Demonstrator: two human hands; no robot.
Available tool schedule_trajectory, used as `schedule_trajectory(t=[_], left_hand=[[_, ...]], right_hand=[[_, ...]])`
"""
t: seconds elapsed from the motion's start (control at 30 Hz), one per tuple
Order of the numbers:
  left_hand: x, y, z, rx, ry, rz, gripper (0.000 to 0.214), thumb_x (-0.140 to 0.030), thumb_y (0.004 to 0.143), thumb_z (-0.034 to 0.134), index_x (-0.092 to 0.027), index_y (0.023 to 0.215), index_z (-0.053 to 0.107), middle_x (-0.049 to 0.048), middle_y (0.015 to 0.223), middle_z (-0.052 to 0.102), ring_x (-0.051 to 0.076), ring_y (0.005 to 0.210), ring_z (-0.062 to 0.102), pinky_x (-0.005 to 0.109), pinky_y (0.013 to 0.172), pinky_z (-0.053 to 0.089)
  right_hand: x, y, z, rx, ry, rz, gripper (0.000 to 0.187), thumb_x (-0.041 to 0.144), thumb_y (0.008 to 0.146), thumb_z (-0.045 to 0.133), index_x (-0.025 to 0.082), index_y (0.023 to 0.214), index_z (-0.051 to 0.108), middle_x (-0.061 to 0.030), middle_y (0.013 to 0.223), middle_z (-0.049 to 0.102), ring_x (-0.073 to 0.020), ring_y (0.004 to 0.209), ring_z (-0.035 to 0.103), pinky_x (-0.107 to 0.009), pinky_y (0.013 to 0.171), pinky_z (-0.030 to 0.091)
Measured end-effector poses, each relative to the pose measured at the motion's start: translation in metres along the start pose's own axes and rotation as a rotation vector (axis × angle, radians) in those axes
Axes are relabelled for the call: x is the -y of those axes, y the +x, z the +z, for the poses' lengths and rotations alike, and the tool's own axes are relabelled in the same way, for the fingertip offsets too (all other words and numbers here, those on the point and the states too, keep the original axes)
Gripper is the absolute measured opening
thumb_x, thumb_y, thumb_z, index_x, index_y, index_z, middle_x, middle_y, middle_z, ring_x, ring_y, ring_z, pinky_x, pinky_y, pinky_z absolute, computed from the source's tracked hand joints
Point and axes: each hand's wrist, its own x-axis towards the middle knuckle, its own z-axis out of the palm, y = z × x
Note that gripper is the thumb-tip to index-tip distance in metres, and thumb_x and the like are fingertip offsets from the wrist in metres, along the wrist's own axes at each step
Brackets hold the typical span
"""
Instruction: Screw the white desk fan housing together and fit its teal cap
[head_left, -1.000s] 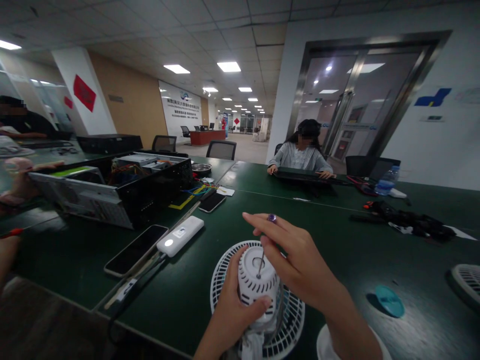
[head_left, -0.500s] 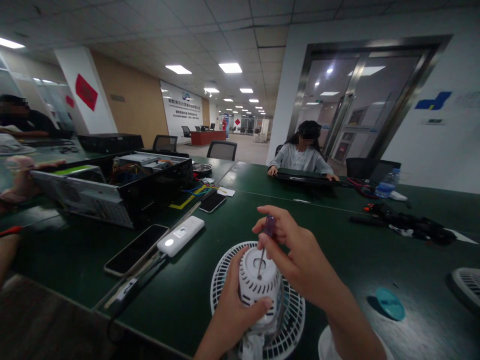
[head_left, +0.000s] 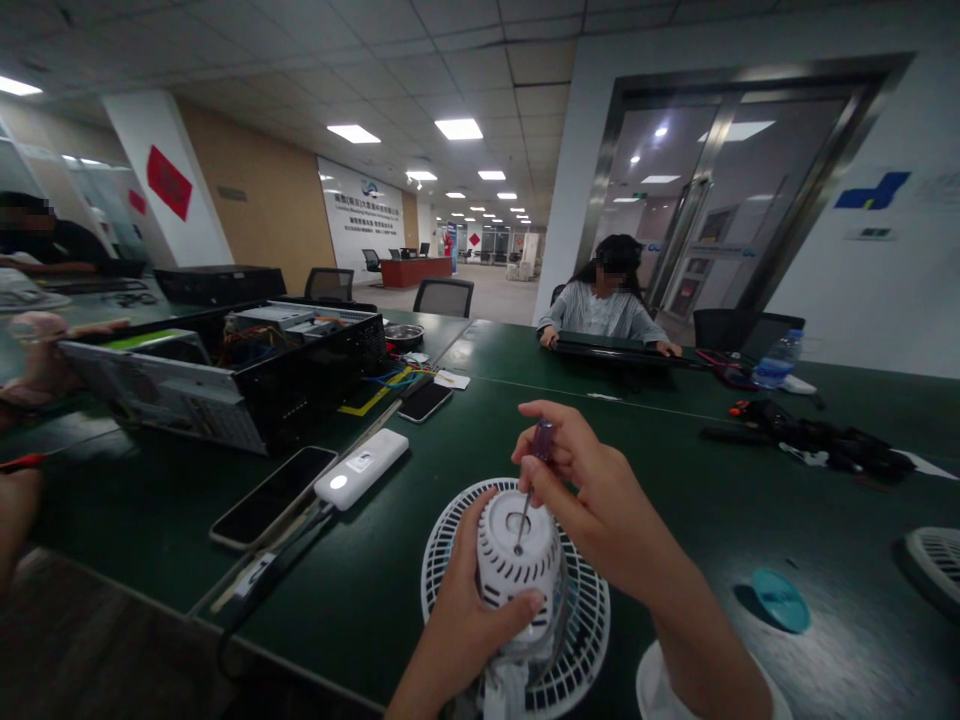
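Note:
A white fan (head_left: 517, 575) lies face down on the green table, its slotted motor housing on top and its round grille (head_left: 592, 620) beneath. My left hand (head_left: 476, 610) wraps round the housing, thumb on the near side and fingers on the far left side. Between the thumb and fingers of my right hand (head_left: 585, 480) is a screwdriver (head_left: 543, 440) with a dark purple handle. Its thin shaft points down at a slight tilt, and the tip sits at a small screw hole in the top of the housing.
To the left lie a white power bank (head_left: 364, 468) with a cable and two phones (head_left: 274, 497), near an opened computer case (head_left: 225, 380). On the right are a teal disc (head_left: 781, 600), a white round part (head_left: 656, 685) and a water bottle (head_left: 780, 358). A person (head_left: 604, 300) sits opposite.
My right fingers have shifted slightly on the screwdriver handle, while its tip stays at the same hole. My left hand keeps its hold. The person opposite has tilted the dark panel a little.

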Motion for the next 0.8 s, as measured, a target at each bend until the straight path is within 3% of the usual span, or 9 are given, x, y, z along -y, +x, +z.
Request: schedule_trajectory(t=[0.47,0.8], left_hand=[[0.0027,0.0,0.001,-0.044,0.016,0.02,0.083,-0.035,0.063,0.071,-0.021,0.134,0.03,0.0104,0.141,0.036,0.032,0.131,0.032,0.046,0.111,0.02],[0.0039,0.0004,-0.0012,0.012,-0.013,-0.001,0.081,-0.029,0.066,0.069,-0.023,0.134,0.027,0.01,0.14,0.037,0.032,0.129,0.036,0.048,0.111,0.021]], right_hand=[[0.0017,-0.0023,-0.0031,0.029,0.071,-0.017,0.034,0.012,0.084,0.038,0.021,0.117,0.04,-0.0011,0.086,0.056,-0.0122,0.071,0.057,-0.028,0.064,0.046],[0.0038,-0.0029,-0.0051,0.042,0.066,-0.025,0.035,0.011,0.083,0.038,0.02,0.116,0.041,-0.0008,0.085,0.057,-0.0118,0.072,0.057,-0.027,0.065,0.046]])
